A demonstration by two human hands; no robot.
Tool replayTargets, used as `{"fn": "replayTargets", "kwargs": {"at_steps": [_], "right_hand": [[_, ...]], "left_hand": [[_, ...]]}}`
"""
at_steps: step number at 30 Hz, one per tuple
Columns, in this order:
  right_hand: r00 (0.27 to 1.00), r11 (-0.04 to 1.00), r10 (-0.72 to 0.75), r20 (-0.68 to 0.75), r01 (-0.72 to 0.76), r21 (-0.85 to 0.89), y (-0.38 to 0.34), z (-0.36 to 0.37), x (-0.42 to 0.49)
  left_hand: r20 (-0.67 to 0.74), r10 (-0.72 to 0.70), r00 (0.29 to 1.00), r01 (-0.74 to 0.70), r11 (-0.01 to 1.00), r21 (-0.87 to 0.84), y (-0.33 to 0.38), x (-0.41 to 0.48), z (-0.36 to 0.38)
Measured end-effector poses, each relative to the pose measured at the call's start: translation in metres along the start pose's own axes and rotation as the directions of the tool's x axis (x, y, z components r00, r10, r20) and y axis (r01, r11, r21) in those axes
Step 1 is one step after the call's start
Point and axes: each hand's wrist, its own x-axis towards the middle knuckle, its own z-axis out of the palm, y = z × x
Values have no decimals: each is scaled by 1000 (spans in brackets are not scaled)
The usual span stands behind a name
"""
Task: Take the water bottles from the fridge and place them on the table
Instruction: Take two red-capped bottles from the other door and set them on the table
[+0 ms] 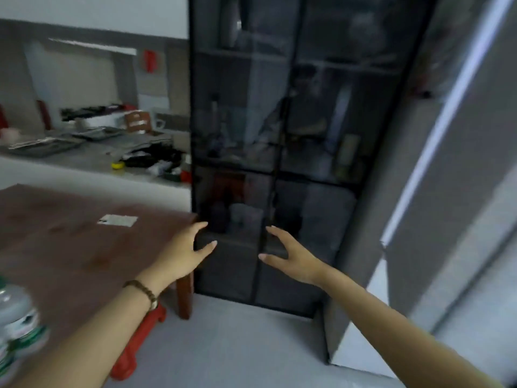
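A clear water bottle [16, 320] with a green and white label stands on the brown wooden table [70, 247] at the lower left edge of view. My left hand [187, 250] hovers over the table's far right corner, fingers spread, holding nothing. My right hand [291, 254] is held out beside it, also empty with fingers apart. Both hands are in front of a tall dark glass-fronted cabinet [279, 135]. A grey fridge [461, 177] stands at the right, its side facing me. The picture is blurred.
A red stool [137, 340] sits under the table's near corner. A white paper slip [117, 220] lies on the table. Behind it, a grey counter [92, 158] carries trays, dark clutter and a yellow item. Grey floor lies in front of the cabinet.
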Motion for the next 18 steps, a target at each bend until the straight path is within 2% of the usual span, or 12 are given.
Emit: {"fn": "replayTargets", "kwargs": {"at_steps": [6,10,13,18], "right_hand": [[954,987,79,-288,-115,-110,27,-106,-154],[910,968,86,-406,-173,-182,56,-162,-250],[885,941,133,-445,-254,-224,86,-203,-324],[835,882,223,-503,-392,-261,143,-270,-437]], "left_hand": [[174,294,940,-289,956,-53,166,-18,89],[203,442,874,-438,897,-66,262,-47,142],[234,502,833,-498,864,-77,326,-73,182],[226,538,812,-559,829,32,418,-109,238]]}}
